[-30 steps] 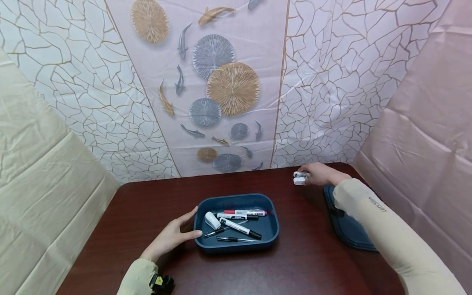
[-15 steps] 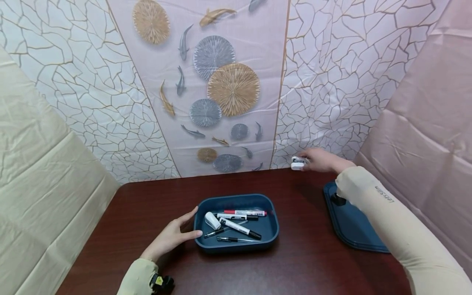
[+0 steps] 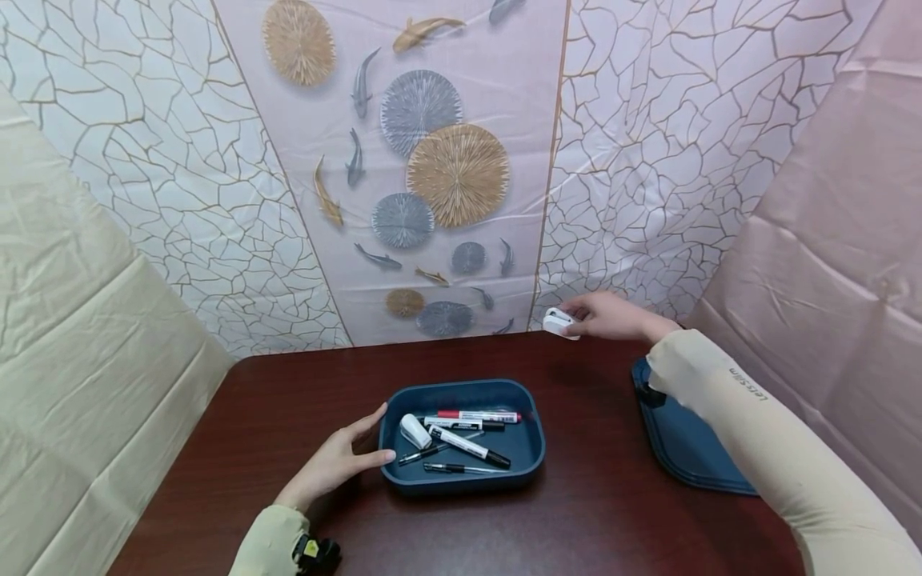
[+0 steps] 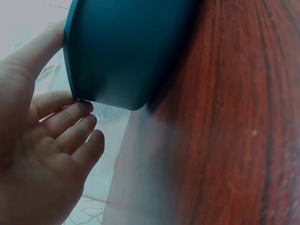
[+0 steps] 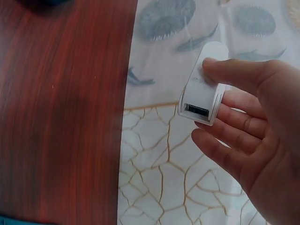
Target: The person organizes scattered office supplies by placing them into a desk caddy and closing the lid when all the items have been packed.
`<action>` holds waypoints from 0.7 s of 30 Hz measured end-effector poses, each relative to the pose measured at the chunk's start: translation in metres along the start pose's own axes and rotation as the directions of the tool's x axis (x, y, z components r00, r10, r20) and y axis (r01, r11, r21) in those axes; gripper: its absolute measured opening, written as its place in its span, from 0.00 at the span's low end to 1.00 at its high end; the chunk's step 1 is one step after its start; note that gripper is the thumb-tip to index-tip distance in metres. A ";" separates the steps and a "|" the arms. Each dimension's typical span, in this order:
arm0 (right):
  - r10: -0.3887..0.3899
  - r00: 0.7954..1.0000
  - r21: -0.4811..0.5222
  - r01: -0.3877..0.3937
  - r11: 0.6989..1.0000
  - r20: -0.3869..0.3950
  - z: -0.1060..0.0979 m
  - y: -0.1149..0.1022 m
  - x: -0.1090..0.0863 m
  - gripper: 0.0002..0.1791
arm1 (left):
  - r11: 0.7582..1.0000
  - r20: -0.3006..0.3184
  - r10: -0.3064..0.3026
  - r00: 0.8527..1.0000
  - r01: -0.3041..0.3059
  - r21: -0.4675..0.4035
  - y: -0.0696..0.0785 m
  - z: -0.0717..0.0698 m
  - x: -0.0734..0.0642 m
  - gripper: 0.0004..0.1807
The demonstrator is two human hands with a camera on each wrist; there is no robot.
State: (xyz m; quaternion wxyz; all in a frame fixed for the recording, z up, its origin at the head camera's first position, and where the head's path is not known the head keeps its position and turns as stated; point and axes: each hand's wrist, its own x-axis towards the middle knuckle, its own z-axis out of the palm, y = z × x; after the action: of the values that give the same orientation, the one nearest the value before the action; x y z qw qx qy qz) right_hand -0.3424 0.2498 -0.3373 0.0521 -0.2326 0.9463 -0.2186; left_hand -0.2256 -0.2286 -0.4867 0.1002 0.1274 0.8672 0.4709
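Note:
My left hand (image 3: 338,460) rests against the left end of a dark blue tray (image 3: 536,472), thumb and index finger spread along its rim. In the left wrist view, the other fingers are loosely bent beside the tray's corner. Inside the tray lie a red marker (image 3: 479,415), two black-capped markers, one of them a white marker (image 3: 468,445), clear pens with black tips such as the front pen (image 3: 464,468), and a small white object (image 3: 414,430). Above the table's back edge, my right hand (image 3: 608,314) pinches a small white stapler (image 5: 204,82) between thumb and fingers.
A flat dark blue lid or tray (image 3: 706,448) lies at the table's right side, partly hidden under my right forearm. A patterned cloth (image 3: 432,280) hangs behind the back edge of the dark red wooden table (image 3: 302,384). Fabric walls flank both sides.
My right hand has risen from the back right of the table and moved left, carrying the white stapler, which has turned. My left hand and the tray have stayed put.

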 end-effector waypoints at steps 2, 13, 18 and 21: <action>-0.003 1.000 0.012 0.003 1.000 0.001 0.002 -0.005 0.001 0.31 | 1.000 0.000 -0.002 1.000 0.002 0.000 0.000 0.000 0.000 0.44; -0.083 0.996 0.072 0.080 0.994 0.031 0.013 -0.032 0.006 0.30 | 1.000 -0.006 0.008 1.000 -0.008 0.006 -0.001 0.000 -0.001 0.44; -0.102 0.993 0.114 0.095 0.989 0.059 0.017 -0.042 0.010 0.29 | 1.000 -0.003 0.002 1.000 -0.002 0.001 0.000 0.000 -0.001 0.44; -0.116 0.991 0.129 0.106 0.986 0.074 0.021 -0.048 0.012 0.28 | 1.000 -0.001 0.002 1.000 -0.002 0.000 0.001 -0.001 -0.001 0.45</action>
State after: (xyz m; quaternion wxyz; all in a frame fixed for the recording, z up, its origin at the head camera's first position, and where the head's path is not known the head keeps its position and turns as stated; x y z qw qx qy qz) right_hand -0.3291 0.1973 -0.3348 0.0926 -0.2900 0.9134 -0.2703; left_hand -0.2250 -0.2291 -0.4858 0.0991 0.1281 0.8671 0.4711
